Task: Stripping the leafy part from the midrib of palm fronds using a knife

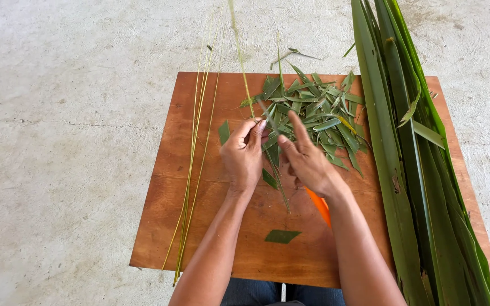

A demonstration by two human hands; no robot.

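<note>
At frame centre, left hand (243,156) and right hand (307,160) each pinch a leaf strip (271,148) above the worktop (199,226), grips pressed together, steadying it.

A pale grey concrete floor (69,113) fills the view, rough and faintly cracked, with darker stains near the top right. On it stands a reddish-brown wooden surface (199,226), worn and scratched. Even, soft daylight falls across everything.

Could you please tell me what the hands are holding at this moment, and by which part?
Both the left hand and right hand pinch a small cut green leaf strip between their fingertips, near its upper end; its lower end hangs free over the wooden board.
</note>
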